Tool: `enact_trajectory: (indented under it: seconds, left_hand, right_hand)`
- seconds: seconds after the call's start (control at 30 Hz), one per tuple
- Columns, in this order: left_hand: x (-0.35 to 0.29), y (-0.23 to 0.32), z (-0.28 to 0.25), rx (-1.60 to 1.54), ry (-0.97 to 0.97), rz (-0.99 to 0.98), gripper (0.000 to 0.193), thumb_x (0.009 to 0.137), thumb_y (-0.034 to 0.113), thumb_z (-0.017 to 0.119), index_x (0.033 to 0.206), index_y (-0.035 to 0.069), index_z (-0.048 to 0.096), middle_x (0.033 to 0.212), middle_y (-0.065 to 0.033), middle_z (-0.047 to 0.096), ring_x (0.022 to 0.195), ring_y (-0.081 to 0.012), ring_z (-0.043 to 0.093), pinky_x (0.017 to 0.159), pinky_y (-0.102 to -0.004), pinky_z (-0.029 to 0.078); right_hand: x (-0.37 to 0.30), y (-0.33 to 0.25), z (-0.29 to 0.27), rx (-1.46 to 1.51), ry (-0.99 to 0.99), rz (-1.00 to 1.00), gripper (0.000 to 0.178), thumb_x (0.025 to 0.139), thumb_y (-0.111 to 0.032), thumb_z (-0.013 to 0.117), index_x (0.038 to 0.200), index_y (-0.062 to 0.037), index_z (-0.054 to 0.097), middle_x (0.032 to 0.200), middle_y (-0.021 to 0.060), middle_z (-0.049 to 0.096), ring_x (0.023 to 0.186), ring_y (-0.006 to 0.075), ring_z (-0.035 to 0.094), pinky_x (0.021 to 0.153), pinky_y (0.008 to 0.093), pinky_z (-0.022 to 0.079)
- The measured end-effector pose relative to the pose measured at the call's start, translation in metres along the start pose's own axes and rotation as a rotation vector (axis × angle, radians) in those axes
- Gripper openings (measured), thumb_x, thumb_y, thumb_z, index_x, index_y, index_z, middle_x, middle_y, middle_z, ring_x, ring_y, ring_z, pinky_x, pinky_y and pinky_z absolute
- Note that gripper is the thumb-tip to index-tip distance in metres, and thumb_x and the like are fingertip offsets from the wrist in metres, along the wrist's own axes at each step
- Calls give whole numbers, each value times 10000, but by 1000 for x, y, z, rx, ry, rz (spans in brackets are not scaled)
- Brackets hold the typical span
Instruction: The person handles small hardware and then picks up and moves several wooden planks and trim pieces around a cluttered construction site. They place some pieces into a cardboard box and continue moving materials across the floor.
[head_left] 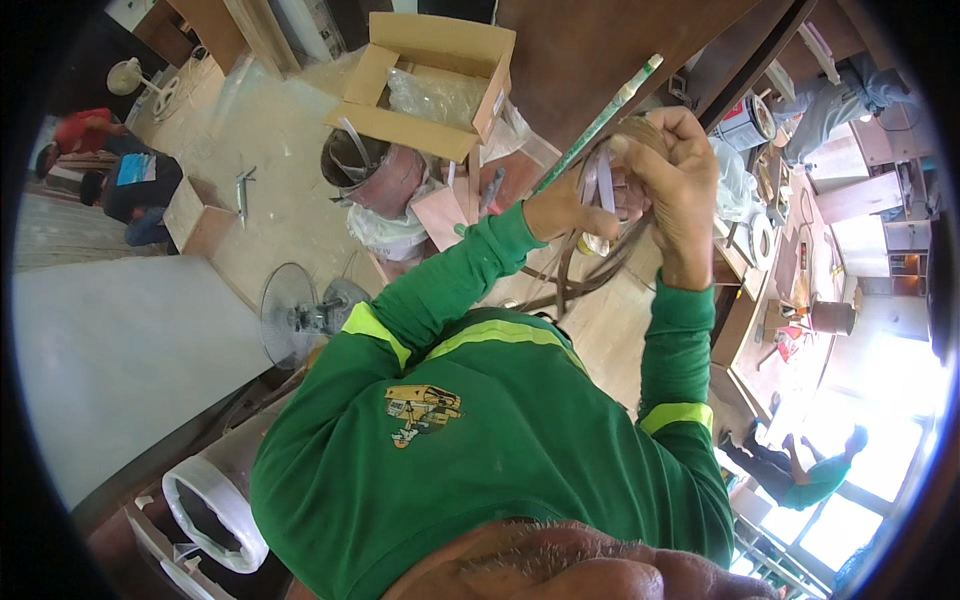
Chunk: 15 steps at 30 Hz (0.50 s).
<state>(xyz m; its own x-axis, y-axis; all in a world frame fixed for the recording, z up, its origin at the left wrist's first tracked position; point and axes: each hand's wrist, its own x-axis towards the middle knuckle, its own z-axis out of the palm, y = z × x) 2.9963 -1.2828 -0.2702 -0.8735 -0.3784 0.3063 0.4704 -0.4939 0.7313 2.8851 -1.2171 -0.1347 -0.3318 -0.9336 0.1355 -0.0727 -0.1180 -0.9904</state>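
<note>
Largest in view, just below the hands, is the person's own green long-sleeved shirt (500, 440), a matte knit with bright yellow-green bands at the upper arms. Above and to the left of the hands sits an open corrugated cardboard box (430, 75) with its flaps spread and crinkled clear plastic inside; under it stands a round dark bucket (365, 170). Well left and below the hands lies a floor fan (300, 315) with a circular wire grille. A thin green stick (600, 120) with a pale tip runs slantwise just above the left hand. The coil of flat strip (585, 265), thin, glossy and ribbon-like in brown and pale tones, loops down from between both hands. The right hand (675, 175) is curled closed over the top of the coil; the left hand (565, 205) pinches the strip with thumb and fingers pressed together.
</note>
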Motion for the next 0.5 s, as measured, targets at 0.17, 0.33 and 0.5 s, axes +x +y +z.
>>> enact_trajectory:
  seconds: [0.17, 0.33, 0.5]
  left_hand:
    - [-11, 16, -4, -115, -192, -5, 976, 723, 332, 892, 1483, 35, 357, 1298, -143, 621, 1178, -271, 634, 994, -378, 527]
    - [-17, 20, 12, 308, 44, -60, 537, 801, 260, 812, 1200, -11, 575, 956, -85, 696, 842, -160, 671, 724, -281, 543]
    - [-30, 41, -27, 41, 633, 31, 228, 925, 303, 723, 940, 101, 619, 688, 41, 545, 614, -62, 517, 562, -261, 423]
  right_hand:
    - [18, -8, 20, 197, 53, -141, 287, 814, 0, 774, 1023, -24, 577, 847, 33, 694, 606, 29, 557, 508, 176, 425]
    - [47, -14, 27, 288, 5, -167, 340, 825, -126, 794, 1073, -8, 592, 946, 75, 692, 687, 71, 581, 580, 209, 454]
    - [48, -15, 13, -370, -122, -374, 1132, 680, -655, 822, 1495, -9, 375, 1320, 201, 566, 1254, 309, 542, 1069, 461, 413]
